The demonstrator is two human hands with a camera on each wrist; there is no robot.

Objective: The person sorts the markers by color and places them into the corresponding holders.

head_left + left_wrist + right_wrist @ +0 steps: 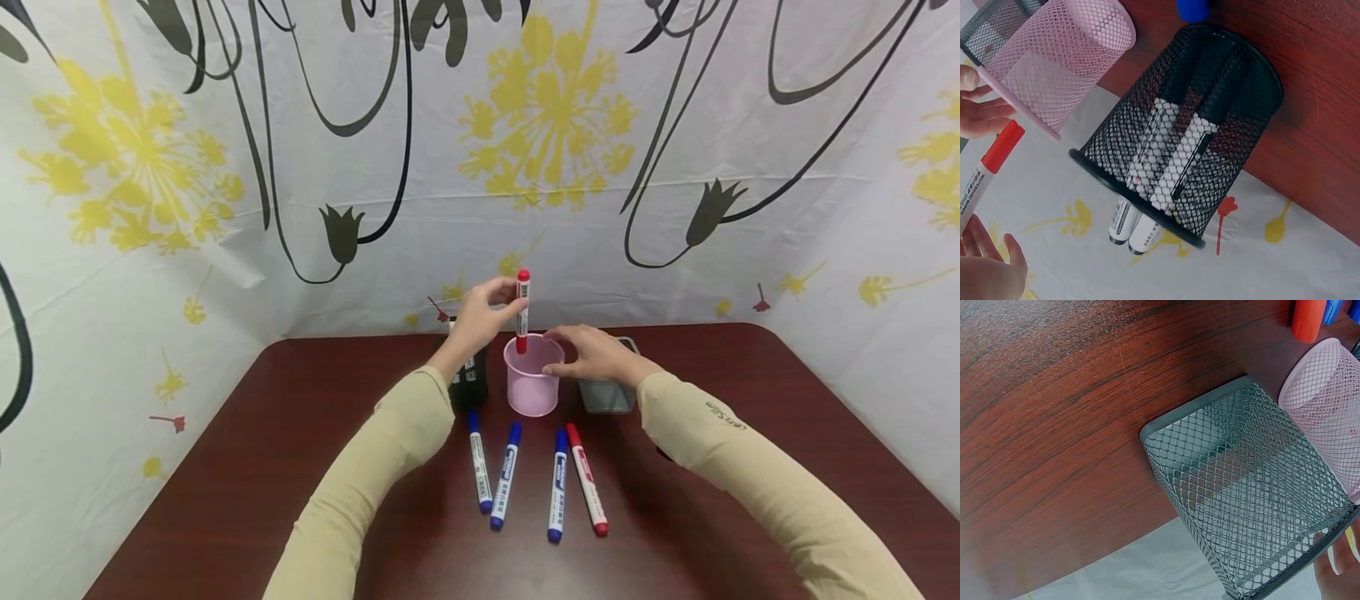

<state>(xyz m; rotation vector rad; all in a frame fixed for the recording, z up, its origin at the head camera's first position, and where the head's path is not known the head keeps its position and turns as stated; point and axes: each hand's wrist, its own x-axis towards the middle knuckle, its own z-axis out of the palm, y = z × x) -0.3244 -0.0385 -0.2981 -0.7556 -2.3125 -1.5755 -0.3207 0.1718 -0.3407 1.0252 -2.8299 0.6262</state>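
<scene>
My left hand (480, 317) pinches a red-capped whiteboard marker (522, 310) upright, its lower end at the mouth of a pink mesh pen cup (533, 393). Thumb and fingers of my right hand (596, 354) hold the rim of that cup from its right side. In the left wrist view, the red end of the marker (1002, 147) shows close to the pink cup's rim (1019, 106). Of my right hand, the right wrist view catches only a small part at the lower right corner.
Left of the pink cup stands a black mesh cup (1235, 144) holding black-capped markers (1175, 162). A dark grey square mesh holder (1241, 487) is on the right. In front lie blue markers (481, 467) and a red marker (588, 479). A patterned cloth (420, 167) hangs behind the table.
</scene>
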